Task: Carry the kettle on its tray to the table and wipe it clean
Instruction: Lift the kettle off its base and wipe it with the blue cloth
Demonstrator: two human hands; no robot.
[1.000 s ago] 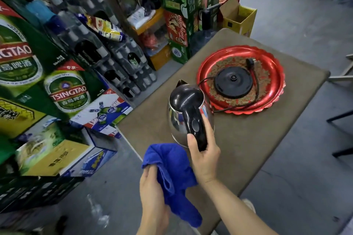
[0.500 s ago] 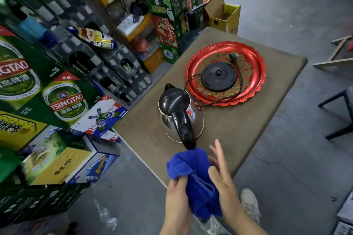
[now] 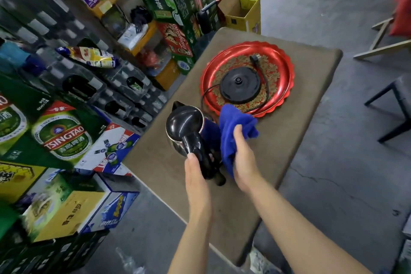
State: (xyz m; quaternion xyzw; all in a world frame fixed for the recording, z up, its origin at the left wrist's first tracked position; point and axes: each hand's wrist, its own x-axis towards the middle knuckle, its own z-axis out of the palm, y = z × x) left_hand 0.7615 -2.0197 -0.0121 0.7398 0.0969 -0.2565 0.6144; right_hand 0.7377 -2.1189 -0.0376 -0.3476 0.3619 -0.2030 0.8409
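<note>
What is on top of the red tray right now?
The black kettle base sits in the middle of the tray, its cord looped around it. The blue cloth hides the near rim.

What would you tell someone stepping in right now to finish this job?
Left hand: gripping the black handle of the shiny steel kettle.
Right hand: pressing the blue cloth to the kettle's side.
Kettle stands on the brown table, off its round black base, which sits in the red scalloped tray.
Done: carried over. Left: finish wiping.
</note>
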